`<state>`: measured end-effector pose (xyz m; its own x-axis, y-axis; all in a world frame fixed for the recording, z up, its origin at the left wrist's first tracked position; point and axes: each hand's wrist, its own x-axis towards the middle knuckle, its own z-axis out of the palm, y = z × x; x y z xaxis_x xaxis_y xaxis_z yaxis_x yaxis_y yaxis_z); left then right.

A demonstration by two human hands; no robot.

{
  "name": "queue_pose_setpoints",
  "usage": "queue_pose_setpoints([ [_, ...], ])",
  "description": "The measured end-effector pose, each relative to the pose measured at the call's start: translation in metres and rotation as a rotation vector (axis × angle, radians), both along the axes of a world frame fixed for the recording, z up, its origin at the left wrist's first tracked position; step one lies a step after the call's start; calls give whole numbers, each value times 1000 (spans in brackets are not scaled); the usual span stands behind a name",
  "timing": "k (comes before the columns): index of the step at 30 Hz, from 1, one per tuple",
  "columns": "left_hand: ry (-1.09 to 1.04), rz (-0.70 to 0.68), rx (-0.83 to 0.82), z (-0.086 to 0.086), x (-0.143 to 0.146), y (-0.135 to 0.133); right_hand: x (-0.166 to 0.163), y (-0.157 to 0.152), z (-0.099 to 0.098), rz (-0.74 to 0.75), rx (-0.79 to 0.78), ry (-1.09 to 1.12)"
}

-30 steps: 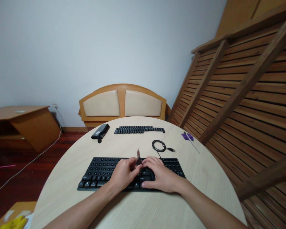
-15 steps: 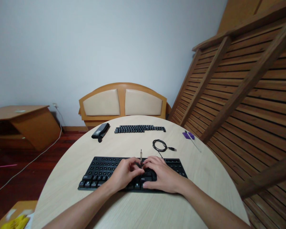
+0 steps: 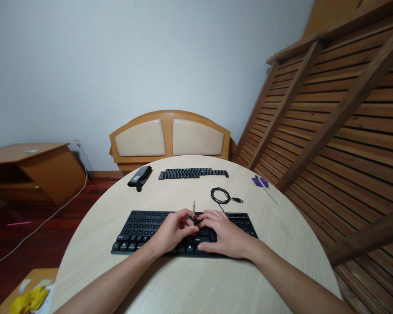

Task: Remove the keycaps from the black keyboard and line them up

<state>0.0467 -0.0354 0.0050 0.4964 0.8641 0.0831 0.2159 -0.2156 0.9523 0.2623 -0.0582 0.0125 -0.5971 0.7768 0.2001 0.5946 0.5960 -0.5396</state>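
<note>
A black keyboard (image 3: 140, 232) lies on the round table in front of me, many of its upper keys gone and bare switch squares showing. My left hand (image 3: 175, 230) pinches a slim upright tool (image 3: 194, 207) over the right-middle part of the keyboard. The tool's narrow, pale upper end points up; its lower end is hidden by my fingers, so its exact kind is unclear. My right hand (image 3: 224, 235) rests on the right side of the keyboard with fingers spread, fingertips close beside the tool and thumb near the lower keys.
Removed keycaps (image 3: 193, 173) stand in rows at the table's far side. A dark folded pouch (image 3: 140, 176) lies left of them. The coiled USB cable (image 3: 221, 196) lies behind the keyboard. A purple item with a thin rod (image 3: 261, 182) sits at the right edge of the round table (image 3: 265, 279).
The whole view has shifted slightly, so the table sits a little higher in the picture. Both hands and the upright tool keep nearly the same place over the keyboard.
</note>
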Motion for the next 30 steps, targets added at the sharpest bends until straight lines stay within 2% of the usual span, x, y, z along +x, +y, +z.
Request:
queue_pose_setpoints([
  [4,33,-17,39,2,-2,0,1,0,-1,-8,7,23],
  [11,-43,-33,10,-1,-2,0,0,3,-5,-44,10,36],
  [19,-129,30,-26,-3,0,2,-1,4,-7,-39,43,33],
  [24,-103,58,-23,-3,-1,4,-1,4,-7,-40,50,41],
  [30,-28,1,39,4,-7,4,-1,4,-7,-35,55,24],
])
